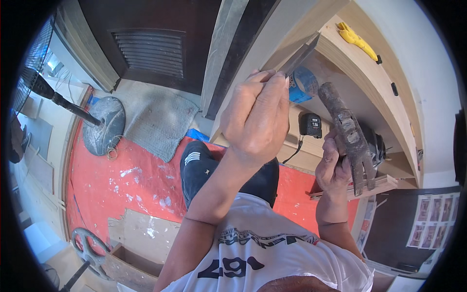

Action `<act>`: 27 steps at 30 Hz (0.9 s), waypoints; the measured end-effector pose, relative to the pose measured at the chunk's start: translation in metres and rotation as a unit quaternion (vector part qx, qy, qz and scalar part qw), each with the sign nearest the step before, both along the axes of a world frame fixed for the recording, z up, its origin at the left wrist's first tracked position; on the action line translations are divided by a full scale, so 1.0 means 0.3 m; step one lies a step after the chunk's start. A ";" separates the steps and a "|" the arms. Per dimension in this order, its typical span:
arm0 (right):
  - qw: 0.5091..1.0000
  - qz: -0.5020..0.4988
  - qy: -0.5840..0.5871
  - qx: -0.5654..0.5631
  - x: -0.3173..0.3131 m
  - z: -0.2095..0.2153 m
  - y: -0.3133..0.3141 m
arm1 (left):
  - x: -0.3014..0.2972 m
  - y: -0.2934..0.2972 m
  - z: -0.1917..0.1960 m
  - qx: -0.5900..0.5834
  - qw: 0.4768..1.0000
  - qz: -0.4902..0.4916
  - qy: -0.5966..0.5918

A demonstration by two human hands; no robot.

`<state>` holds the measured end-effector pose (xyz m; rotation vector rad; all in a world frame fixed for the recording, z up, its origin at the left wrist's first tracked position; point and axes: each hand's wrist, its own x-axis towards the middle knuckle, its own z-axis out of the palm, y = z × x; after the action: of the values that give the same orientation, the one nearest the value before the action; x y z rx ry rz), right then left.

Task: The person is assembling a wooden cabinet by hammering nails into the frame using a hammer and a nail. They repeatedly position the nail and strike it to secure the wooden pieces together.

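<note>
My left hand (258, 114) is closed around a chisel (302, 54); its handle is hidden in the fist. The flat grey blade points up and right, its tip at the edge of the pale wooden cabinet (348, 61). Lower and to the right, my right hand (332, 165) grips a worn claw hammer (351, 138), with the metal head raised in front of the cabinet opening and apart from the chisel. Behind the hands, a black tape measure (310, 125) and a blue container (303, 83) are by the cabinet.
A yellow utility knife (357, 41) lies on the cabinet's upper surface, near a small black piece (394, 89). Red sheeting (146, 177) covers the floor. To the left are a fan's round base (103, 125) and a grey mat (163, 124), before a dark louvred door (151, 53).
</note>
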<state>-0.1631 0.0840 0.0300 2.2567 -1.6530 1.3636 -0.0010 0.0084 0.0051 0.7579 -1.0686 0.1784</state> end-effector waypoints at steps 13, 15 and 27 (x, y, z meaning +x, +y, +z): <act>1.000 -0.017 0.018 0.007 -0.007 -0.012 -0.003 | 0.003 -0.004 -0.006 -0.014 1.000 -0.006 -0.006; 0.999 -0.016 0.033 0.007 0.008 0.004 -0.005 | -0.001 -0.001 -0.004 -0.009 1.000 -0.016 0.007; 1.000 0.001 0.006 0.024 -0.001 -0.014 -0.002 | -0.003 0.001 -0.005 -0.005 1.000 -0.013 0.004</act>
<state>-0.1633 0.0834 0.0257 2.2880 -1.6977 1.3238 -0.0020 0.0086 0.0035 0.7359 -1.0684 0.1587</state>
